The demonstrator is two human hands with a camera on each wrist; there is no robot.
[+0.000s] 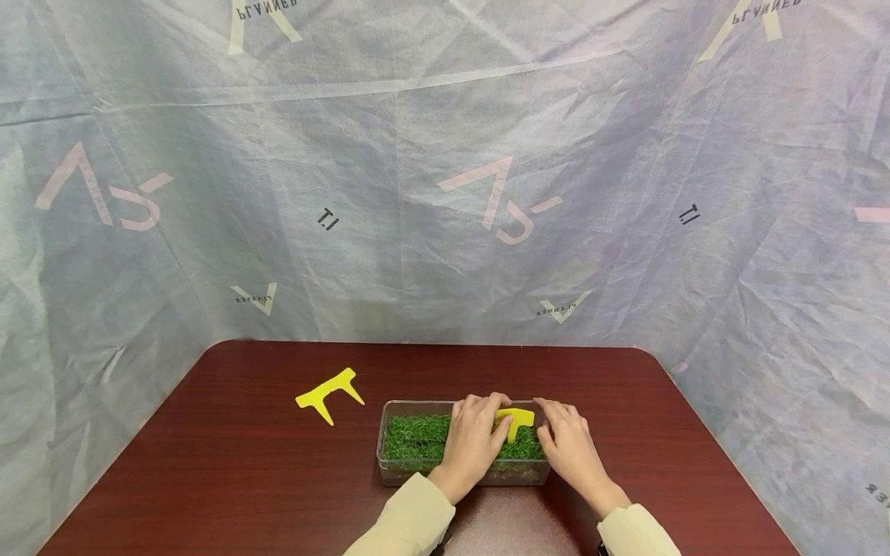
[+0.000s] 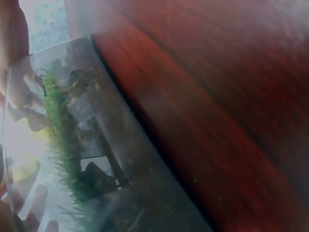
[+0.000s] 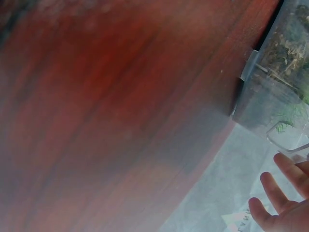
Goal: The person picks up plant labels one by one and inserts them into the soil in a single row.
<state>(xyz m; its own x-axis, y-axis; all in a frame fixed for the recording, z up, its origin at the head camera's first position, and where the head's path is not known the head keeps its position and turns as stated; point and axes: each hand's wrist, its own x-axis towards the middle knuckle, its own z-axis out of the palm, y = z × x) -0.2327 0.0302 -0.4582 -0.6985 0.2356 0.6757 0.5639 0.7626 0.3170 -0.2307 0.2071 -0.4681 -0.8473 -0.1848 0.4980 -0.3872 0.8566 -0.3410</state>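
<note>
A clear rectangular planter box (image 1: 464,472) holds green artificial grass (image 1: 417,436). In its right half a flat yellow plant label (image 1: 518,418) stands with a prong down in the grass; its left part is hidden by my left hand (image 1: 474,436). That hand reaches over the box and pinches the label's left end between thumb and fingers. My right hand (image 1: 572,443) is at the box's right end, fingers extended near the rim and label. The right wrist view shows spread fingers (image 3: 277,193) beside the box corner. Through the clear wall, the left wrist view shows a blurred yellow patch.
Another yellow label (image 1: 327,394) with two pointed prongs lies flat on the dark red wooden table (image 1: 208,463), left of and behind the box. A grey printed cloth (image 1: 389,193) hangs behind the table and along its sides.
</note>
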